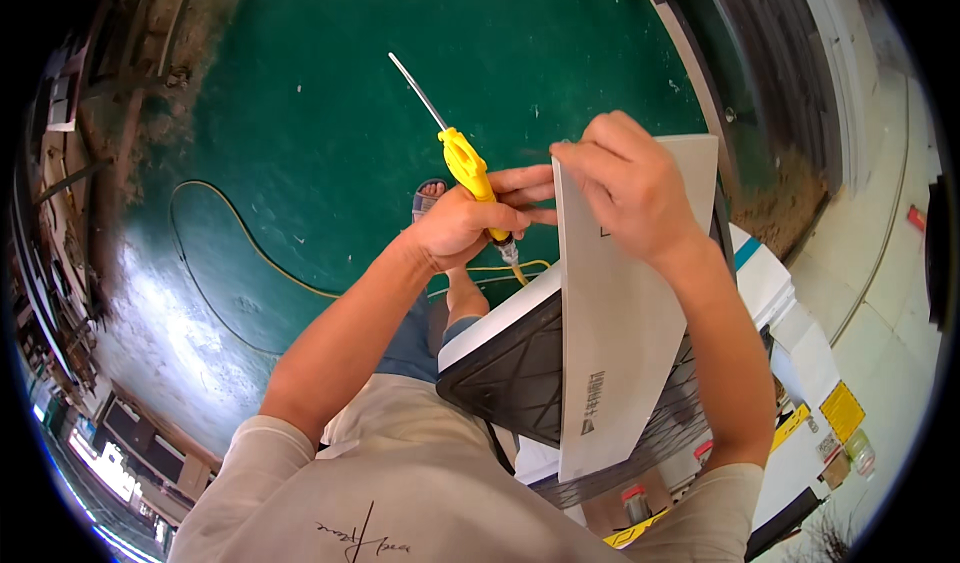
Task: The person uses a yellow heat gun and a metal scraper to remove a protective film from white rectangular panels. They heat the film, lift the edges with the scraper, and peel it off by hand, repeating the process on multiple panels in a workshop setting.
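Observation:
My left hand (460,225) is wrapped round a yellow air blow gun (463,160) with a long thin metal nozzle, pointing up and to the left. Its fingertips reach the left edge of a flat light-grey panel (615,363) with dark print. At that panel's far left corner, the thumb and fingers of my right hand (635,188) are closed in a pinch. Whether anything small sits between those fingertips is too fine to see. The panel stands tilted over a black ribbed plastic crate (510,373) close to my body.
A yellow hose (262,253) runs from the gun and loops over the green floor (330,93) at left. Long boards (770,53) lie at the far right. A white work surface (800,363) with a clear jar (860,453) and yellow-marked pieces is at right.

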`<state>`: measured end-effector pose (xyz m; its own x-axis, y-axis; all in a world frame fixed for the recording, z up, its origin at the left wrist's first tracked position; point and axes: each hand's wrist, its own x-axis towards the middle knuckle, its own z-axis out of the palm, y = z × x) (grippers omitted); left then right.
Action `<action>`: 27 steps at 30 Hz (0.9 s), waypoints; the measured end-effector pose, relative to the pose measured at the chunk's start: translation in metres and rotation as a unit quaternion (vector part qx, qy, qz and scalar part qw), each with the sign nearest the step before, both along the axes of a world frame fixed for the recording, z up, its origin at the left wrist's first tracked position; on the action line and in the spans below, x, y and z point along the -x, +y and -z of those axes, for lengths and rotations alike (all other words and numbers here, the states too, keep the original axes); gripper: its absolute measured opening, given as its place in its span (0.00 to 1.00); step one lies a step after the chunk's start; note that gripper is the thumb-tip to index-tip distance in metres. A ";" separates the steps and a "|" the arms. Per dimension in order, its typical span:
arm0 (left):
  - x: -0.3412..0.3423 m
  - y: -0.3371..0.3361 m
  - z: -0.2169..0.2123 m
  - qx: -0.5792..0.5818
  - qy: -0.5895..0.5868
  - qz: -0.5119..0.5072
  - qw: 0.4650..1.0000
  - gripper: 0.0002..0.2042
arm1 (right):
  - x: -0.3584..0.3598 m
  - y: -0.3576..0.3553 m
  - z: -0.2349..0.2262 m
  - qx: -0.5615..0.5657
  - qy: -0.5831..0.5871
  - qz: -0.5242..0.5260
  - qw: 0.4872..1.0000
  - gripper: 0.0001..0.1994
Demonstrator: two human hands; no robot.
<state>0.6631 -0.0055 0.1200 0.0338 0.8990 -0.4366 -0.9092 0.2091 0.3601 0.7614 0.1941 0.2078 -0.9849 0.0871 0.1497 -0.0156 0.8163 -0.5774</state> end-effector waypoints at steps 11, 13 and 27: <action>-0.016 0.007 0.014 -0.021 -0.011 -0.082 0.996 0.34 | -0.082 -0.021 -0.002 -0.028 -0.046 -0.155 0.986 0.16; -0.016 0.006 0.017 -0.025 -0.013 -0.083 0.996 0.34 | -0.116 -0.031 -0.006 -0.010 -0.072 -0.214 0.974 0.16; -0.033 -0.003 0.027 0.000 -0.012 -0.084 0.996 0.31 | 0.008 0.004 0.017 -0.006 0.034 -0.037 0.999 0.12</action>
